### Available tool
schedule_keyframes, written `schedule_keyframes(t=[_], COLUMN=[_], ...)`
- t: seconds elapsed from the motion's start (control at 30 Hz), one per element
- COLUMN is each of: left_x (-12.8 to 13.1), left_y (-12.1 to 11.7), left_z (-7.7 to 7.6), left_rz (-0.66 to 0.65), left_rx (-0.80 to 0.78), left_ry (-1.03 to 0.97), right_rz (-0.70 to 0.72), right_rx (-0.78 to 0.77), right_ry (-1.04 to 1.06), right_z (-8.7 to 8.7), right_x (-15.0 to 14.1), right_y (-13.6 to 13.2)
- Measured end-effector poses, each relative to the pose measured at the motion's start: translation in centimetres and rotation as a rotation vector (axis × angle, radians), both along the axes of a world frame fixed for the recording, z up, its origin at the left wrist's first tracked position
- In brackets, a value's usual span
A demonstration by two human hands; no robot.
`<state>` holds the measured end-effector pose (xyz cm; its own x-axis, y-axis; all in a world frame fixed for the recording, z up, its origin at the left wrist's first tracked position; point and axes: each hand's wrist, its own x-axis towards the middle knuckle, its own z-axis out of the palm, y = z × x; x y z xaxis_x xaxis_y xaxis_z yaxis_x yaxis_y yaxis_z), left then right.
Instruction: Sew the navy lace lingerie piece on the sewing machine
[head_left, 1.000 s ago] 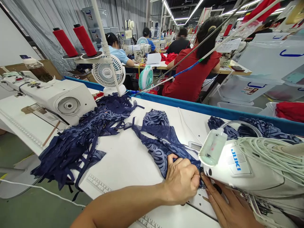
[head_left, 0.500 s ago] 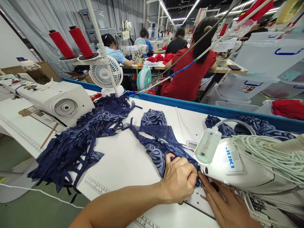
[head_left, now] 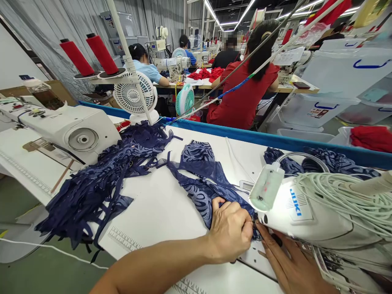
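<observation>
A navy garment piece with pale swirl-patterned lace (head_left: 199, 196) and a sheer band lies across the white table, running in under the head of a JUKI sewing machine (head_left: 306, 212). My left hand (head_left: 231, 232) is closed on this piece, knuckles up, just left of the machine head. From the right, my right hand (head_left: 288, 261) reaches below the head with its fingers stretched out, the fingertips touching the cloth's edge. The machine hides the needle area and part of my right hand.
A heap of navy lace pieces (head_left: 110, 179) covers the table's left part, beside a second sewing machine (head_left: 79, 134). Behind it stand a white fan (head_left: 134, 96) and red thread cones (head_left: 102, 55). More navy lace (head_left: 337, 161) lies behind the JUKI. Several people sit at machines beyond.
</observation>
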<state>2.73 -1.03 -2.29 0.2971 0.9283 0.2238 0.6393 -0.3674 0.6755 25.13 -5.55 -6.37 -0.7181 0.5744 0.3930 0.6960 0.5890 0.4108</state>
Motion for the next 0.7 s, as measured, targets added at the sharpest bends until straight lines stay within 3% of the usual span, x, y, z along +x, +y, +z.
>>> schedule_keyframes(t=[0.47,0.7], left_x=[0.15,0.17], left_y=[0.12,0.08], left_z=[-0.30,-0.33], left_rz=[0.004,-0.003], left_rx=[0.020,0.022], left_ry=[-0.018,-0.018], right_rz=[0.003,-0.008], right_rx=[0.146,0.037], right_ry=[-0.249,-0.082], right_z=[-0.62,-0.52], right_x=[0.32,0.18], right_y=[-0.26,-0.28])
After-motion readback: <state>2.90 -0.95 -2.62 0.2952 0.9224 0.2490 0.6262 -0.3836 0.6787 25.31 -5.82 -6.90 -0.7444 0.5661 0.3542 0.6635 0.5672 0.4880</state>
